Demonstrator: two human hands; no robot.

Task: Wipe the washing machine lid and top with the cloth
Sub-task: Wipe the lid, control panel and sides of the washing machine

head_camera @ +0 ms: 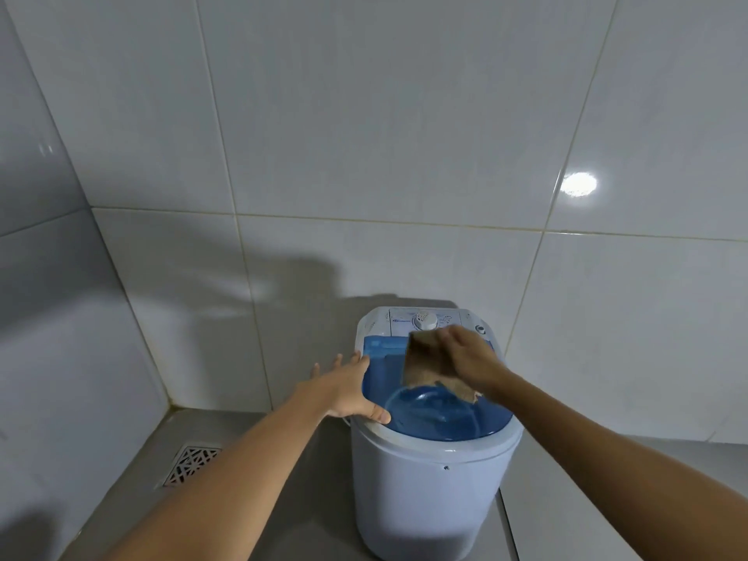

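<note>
A small white washing machine point(429, 491) stands against the tiled wall, with a translucent blue lid point(437, 415) and a white control panel with a round dial point(425, 319) at the back. My right hand point(469, 354) grips a brown cloth point(423, 364) that hangs over the back part of the lid, just in front of the panel. My left hand point(348, 388) lies flat against the machine's left rim, fingers spread and thumb on the edge of the lid.
White tiled walls point(364, 155) meet in a corner at the left. A grey floor point(226, 471) holds a metal drain grate point(190, 465) to the left of the machine. The machine's back is close to the wall.
</note>
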